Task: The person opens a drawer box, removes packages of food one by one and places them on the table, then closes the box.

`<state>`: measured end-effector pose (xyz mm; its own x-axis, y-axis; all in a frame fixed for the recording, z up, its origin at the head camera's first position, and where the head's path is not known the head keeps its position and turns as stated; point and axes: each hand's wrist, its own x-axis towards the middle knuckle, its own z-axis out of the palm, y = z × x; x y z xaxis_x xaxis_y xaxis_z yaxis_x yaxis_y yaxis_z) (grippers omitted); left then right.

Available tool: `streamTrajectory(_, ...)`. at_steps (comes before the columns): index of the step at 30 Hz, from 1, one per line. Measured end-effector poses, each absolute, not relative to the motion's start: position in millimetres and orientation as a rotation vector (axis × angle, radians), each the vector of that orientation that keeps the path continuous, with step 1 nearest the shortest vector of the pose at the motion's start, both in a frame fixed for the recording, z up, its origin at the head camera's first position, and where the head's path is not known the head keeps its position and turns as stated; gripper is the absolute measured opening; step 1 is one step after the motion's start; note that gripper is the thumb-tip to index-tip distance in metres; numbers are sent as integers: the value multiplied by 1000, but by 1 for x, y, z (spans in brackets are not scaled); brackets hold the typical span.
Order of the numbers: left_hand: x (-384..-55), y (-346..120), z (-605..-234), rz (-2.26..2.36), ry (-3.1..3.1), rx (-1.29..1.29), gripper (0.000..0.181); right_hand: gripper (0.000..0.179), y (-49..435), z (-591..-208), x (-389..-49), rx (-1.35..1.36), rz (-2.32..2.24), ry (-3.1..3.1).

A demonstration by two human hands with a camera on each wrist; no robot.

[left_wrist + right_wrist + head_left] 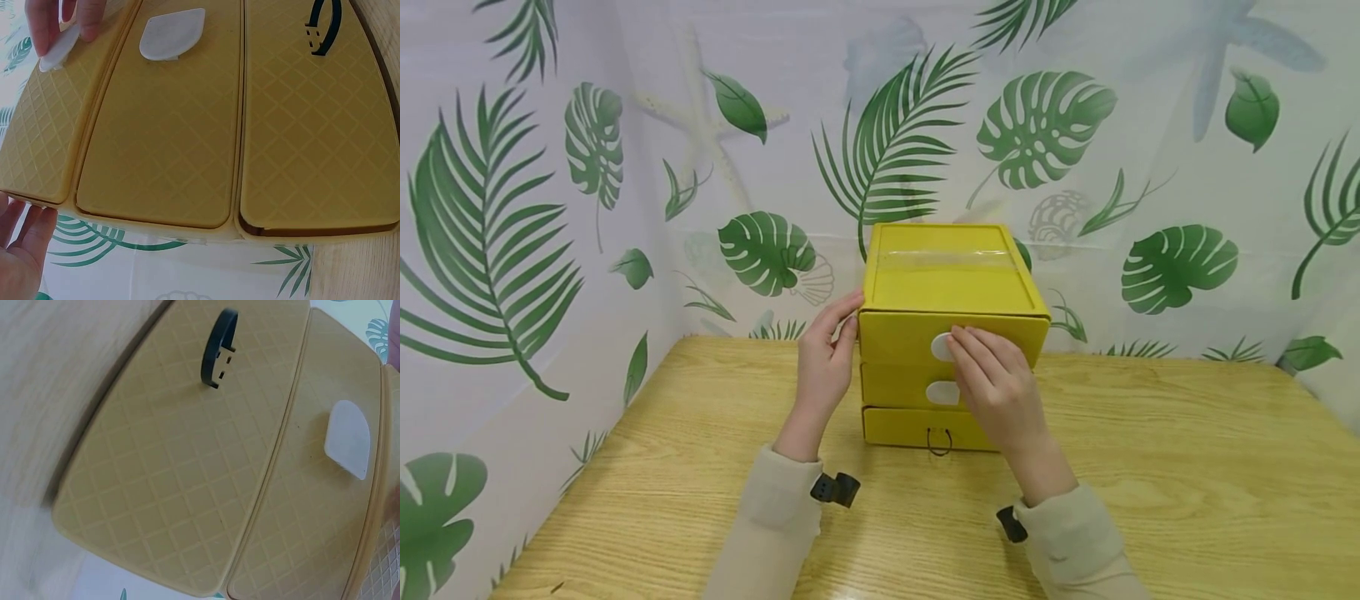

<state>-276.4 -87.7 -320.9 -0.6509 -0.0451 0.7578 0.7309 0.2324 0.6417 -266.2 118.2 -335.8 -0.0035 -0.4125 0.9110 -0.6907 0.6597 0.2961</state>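
A yellow three-drawer box stands on the table, its drawer fronts facing me. My right hand pinches the white tab handle of the top drawer between thumb and fingers; the left wrist view shows these fingers at the tab as well. Against the box's left side rests my left hand, fingers extended near the top drawer's edge. The middle drawer has a similar white tab, and the bottom drawer a black loop handle. All three drawer fronts sit about level with each other.
The box is on a wood-grain table, close to a backdrop printed with green leaves. Clear tape runs across the box's top. A black strap device sits at my left cuff, another at the right.
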Motion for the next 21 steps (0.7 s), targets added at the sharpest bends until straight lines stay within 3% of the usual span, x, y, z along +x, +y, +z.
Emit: streamTrajectory(21,-275,-87,-320,-1470,-1833,-626,24,22,118,-334,-256,956,289,-1563)
